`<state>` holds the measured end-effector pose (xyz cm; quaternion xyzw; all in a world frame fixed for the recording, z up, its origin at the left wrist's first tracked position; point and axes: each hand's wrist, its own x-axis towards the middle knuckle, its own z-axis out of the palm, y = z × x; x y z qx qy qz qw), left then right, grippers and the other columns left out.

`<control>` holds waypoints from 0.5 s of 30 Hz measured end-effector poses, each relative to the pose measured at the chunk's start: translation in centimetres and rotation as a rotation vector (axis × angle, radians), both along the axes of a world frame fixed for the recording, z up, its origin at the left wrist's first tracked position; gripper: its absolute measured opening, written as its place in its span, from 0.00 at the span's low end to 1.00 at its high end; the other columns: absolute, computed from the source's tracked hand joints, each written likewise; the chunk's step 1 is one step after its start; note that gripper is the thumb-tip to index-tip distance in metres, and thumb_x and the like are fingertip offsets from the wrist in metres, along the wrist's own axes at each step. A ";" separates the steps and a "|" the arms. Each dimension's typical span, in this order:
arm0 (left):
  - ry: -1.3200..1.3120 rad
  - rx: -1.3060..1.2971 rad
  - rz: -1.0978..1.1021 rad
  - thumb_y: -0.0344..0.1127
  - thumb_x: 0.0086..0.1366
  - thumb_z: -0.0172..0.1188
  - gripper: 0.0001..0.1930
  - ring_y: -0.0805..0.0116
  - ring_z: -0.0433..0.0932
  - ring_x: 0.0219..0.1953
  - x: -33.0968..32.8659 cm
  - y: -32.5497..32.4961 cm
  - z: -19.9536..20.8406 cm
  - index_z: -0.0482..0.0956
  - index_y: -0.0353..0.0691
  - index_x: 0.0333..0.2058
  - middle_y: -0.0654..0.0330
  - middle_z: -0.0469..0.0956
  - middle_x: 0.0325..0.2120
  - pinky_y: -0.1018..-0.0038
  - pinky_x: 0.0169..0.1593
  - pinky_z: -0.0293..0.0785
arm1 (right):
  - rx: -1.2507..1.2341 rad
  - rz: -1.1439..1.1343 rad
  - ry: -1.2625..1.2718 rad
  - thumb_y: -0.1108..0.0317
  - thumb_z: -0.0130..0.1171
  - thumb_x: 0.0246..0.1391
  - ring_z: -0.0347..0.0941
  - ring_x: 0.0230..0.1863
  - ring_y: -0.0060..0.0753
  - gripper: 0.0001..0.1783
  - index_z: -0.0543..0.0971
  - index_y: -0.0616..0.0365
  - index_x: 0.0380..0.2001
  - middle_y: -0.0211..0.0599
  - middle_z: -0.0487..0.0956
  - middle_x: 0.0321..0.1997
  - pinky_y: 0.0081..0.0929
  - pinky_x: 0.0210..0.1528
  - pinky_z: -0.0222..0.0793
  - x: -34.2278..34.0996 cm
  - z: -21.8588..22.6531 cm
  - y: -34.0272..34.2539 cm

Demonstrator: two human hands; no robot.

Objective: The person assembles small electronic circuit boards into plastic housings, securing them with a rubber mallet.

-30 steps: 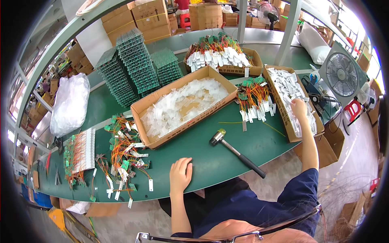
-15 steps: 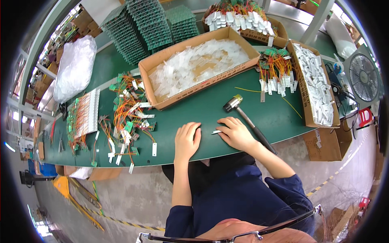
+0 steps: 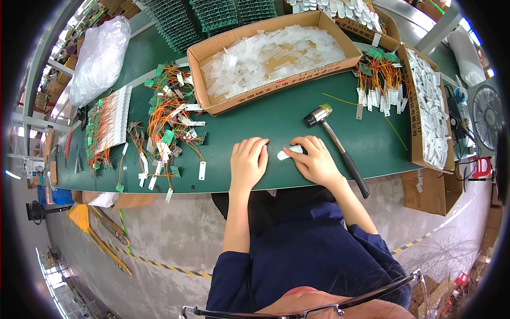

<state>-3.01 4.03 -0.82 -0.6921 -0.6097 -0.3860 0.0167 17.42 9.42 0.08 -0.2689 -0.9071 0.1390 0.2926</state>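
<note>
Green bench (image 3: 297, 114): right hand (image 3: 317, 162) pinches a small white part (image 3: 284, 154).
Left hand (image 3: 247, 164) lies flat, empty; it should steady the part.

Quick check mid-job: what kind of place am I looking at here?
Probably an electronics assembly workshop: stacks of green circuit boards, bundles of orange-wired green connectors on a long green workbench, and a cardboard box of small clear plastic bags.

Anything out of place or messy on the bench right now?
The mallet lies with its handle end past the front edge of the green table. Wired green boards sprawl in a tangle, a few white tags at the edge.
</note>
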 end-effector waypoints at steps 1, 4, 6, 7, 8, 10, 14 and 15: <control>0.004 -0.005 0.006 0.25 0.57 0.60 0.07 0.63 0.76 0.33 -0.1 -0.2 0.0 0.79 0.40 0.36 0.63 0.78 0.33 0.68 0.38 0.68 | -0.023 -0.004 -0.009 0.74 0.60 0.44 0.70 0.47 0.38 0.20 0.82 0.51 0.44 0.34 0.74 0.47 0.34 0.50 0.66 0.0 0.0 0.0; 0.014 0.058 0.056 0.25 0.56 0.60 0.08 0.64 0.76 0.34 -0.5 -0.9 0.0 0.79 0.42 0.35 0.63 0.79 0.33 0.68 0.39 0.68 | -0.044 0.010 0.009 0.76 0.60 0.42 0.69 0.45 0.38 0.21 0.83 0.51 0.44 0.33 0.73 0.45 0.34 0.48 0.67 -0.1 0.0 0.0; -0.001 0.076 0.170 0.24 0.55 0.60 0.09 0.63 0.77 0.34 -1.1 -1.5 0.3 0.79 0.43 0.35 0.63 0.79 0.33 0.67 0.40 0.67 | -0.088 0.005 -0.001 0.77 0.59 0.42 0.70 0.47 0.39 0.19 0.83 0.52 0.41 0.34 0.75 0.47 0.36 0.50 0.68 0.1 -0.2 0.0; 0.000 0.075 0.239 0.24 0.55 0.60 0.09 0.62 0.77 0.35 -2.0 -1.7 0.3 0.79 0.43 0.35 0.62 0.79 0.34 0.66 0.41 0.67 | -0.093 0.007 0.002 0.77 0.59 0.42 0.70 0.47 0.39 0.19 0.83 0.52 0.41 0.34 0.75 0.47 0.36 0.50 0.68 0.3 -0.5 0.1; -0.029 0.119 0.300 0.24 0.56 0.59 0.08 0.60 0.77 0.37 -3.3 -2.0 0.3 0.79 0.42 0.36 0.61 0.79 0.35 0.66 0.41 0.67 | -0.089 0.028 0.014 0.77 0.59 0.42 0.70 0.51 0.41 0.17 0.82 0.54 0.39 0.36 0.75 0.48 0.38 0.52 0.68 0.5 -0.7 0.3; -0.029 0.160 0.470 0.23 0.58 0.58 0.08 0.58 0.76 0.36 -6.1 -2.8 0.3 0.80 0.39 0.37 0.57 0.78 0.35 0.68 0.40 0.69 | -0.091 0.062 0.036 0.77 0.59 0.42 0.70 0.54 0.43 0.15 0.81 0.57 0.38 0.37 0.75 0.49 0.39 0.55 0.68 0.3 -0.9 0.3; 0.016 0.083 0.601 0.26 0.58 0.59 0.09 0.56 0.76 0.39 -9.7 -3.8 -0.3 0.79 0.39 0.39 0.55 0.76 0.37 0.66 0.40 0.70 | -0.155 0.139 0.078 0.76 0.57 0.45 0.69 0.60 0.48 0.09 0.77 0.62 0.34 0.42 0.75 0.52 0.41 0.60 0.67 0.2 -0.1 0.2; 0.065 0.047 0.585 0.27 0.58 0.60 0.10 0.55 0.76 0.39 -9.9 -3.6 -0.3 0.79 0.40 0.40 0.54 0.76 0.37 0.64 0.41 0.70 | -0.244 0.117 0.032 0.77 0.56 0.46 0.70 0.59 0.48 0.09 0.76 0.62 0.34 0.43 0.74 0.53 0.41 0.60 0.67 0.3 -0.4 0.0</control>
